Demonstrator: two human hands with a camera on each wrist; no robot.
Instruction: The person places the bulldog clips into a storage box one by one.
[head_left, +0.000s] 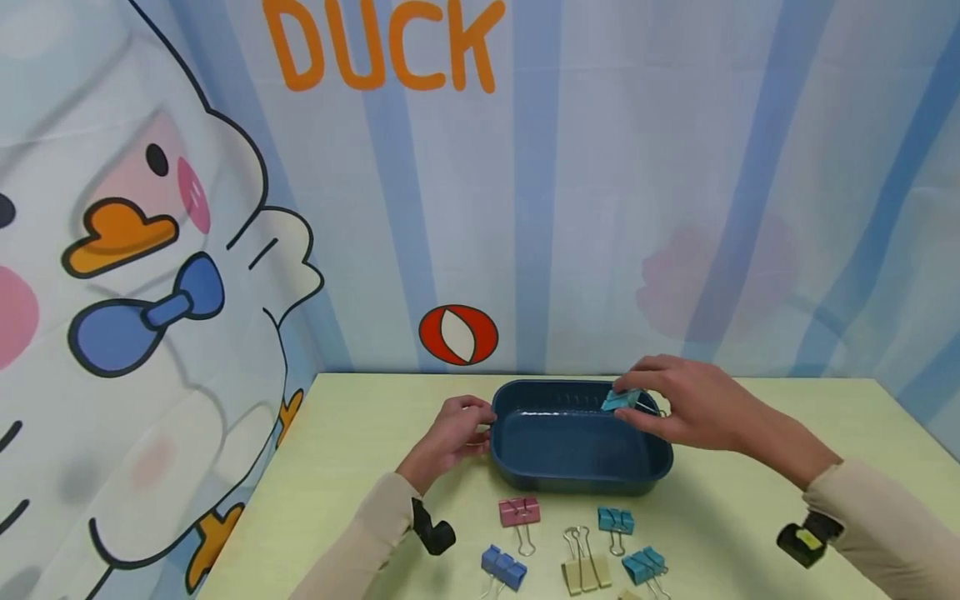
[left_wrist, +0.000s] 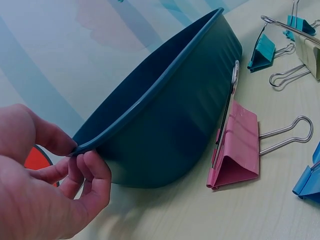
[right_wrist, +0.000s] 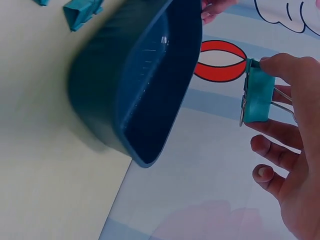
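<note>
A dark blue rectangular bin point(head_left: 581, 483) with rounded corners stands on the table, its inside bare in the head view. My left hand point(head_left: 455, 433) pinches the bin's left rim between thumb and fingers, as the left wrist view shows close up. Over the bin's right end, my right hand point(head_left: 686, 404) holds a teal binder clip point(right_wrist: 260, 95) between thumb and fingers, its wire handles pointing back toward the palm. In front of the bin lie a pink binder clip point(left_wrist: 240, 145), a blue one point(head_left: 504, 567) and a teal one point(head_left: 616, 521).
Nearer the front edge sit a cream binder clip point(head_left: 587, 575) and another teal clip point(head_left: 645, 565). A pale yellow table point(head_left: 795, 417) carries everything. Behind it hangs a curtain point(head_left: 600, 208) printed with a duck and stripes.
</note>
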